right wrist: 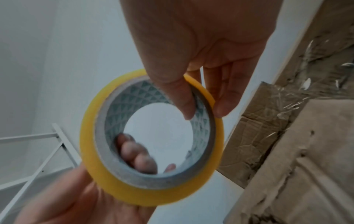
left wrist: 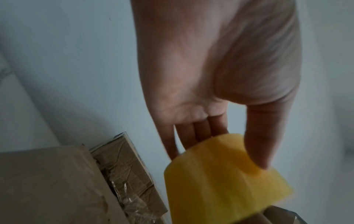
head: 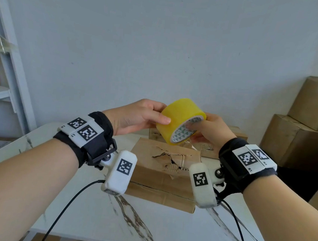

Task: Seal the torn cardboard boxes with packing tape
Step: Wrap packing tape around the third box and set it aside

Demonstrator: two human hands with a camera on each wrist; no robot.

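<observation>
I hold a yellow roll of packing tape (head: 181,118) in the air with both hands, above a torn cardboard box (head: 161,165) on the marble table (head: 143,222). My left hand (head: 141,116) grips the roll's far side, thumb on its outer face and fingers behind; the left wrist view shows that thumb pressed on the tape roll (left wrist: 226,178). My right hand (head: 210,129) pinches the near rim, thumb inside the patterned core and fingers outside, as the right wrist view shows on the roll (right wrist: 153,136). The box top has a ragged tear (head: 169,158) in its middle.
A second box (head: 237,134) with crumpled clear film lies behind the torn one. Stacked cardboard boxes (head: 299,139) stand at the right by the wall. A white metal shelf (head: 2,76) stands at the left. More cardboard lies under the table's front edge.
</observation>
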